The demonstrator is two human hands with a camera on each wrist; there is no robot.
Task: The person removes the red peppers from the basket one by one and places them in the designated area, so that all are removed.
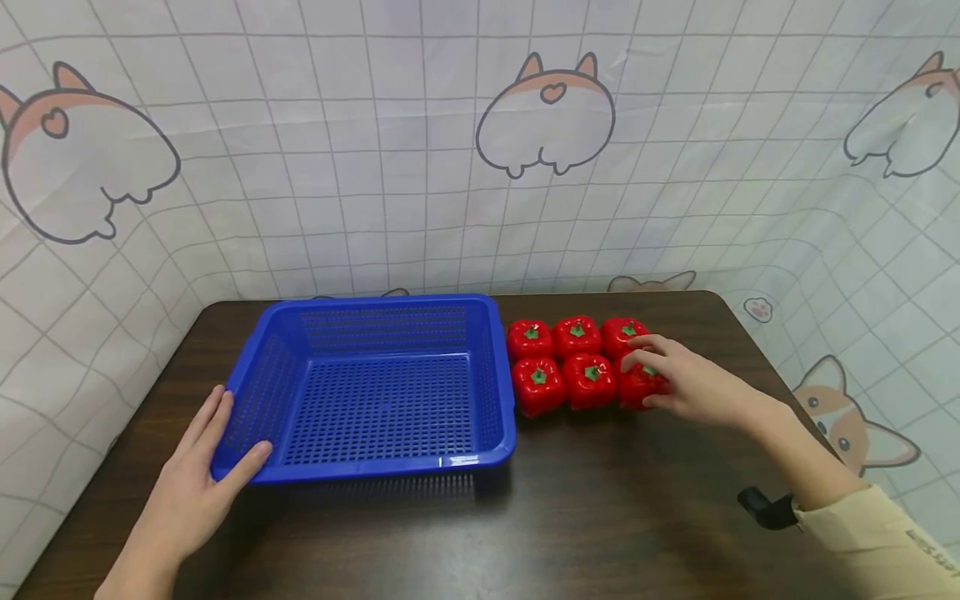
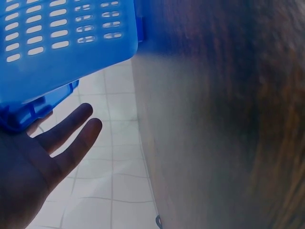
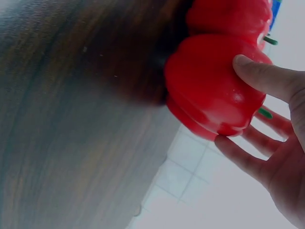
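A blue plastic basket (image 1: 360,472) with slotted walls stands on the left part of the table, nothing inside it. At its near left corner rests my left hand (image 1: 191,492), thumb over the rim and fingers extended along the outside. In the left wrist view those fingers (image 2: 71,131) are straight and spread beside the basket wall (image 2: 62,62). My right hand (image 1: 697,383) holds the near right bell pepper (image 1: 633,387), red with a green stem. The right wrist view has the thumb on one side of this bell pepper (image 3: 209,81) and fingertips on the other.
More red bell peppers (image 1: 588,379) stand close together in two rows right of the basket. The dark wooden table (image 1: 585,517) meets cloth-covered walls (image 1: 420,167) at the back and sides. A black strap (image 1: 768,508) sits at my right wrist.
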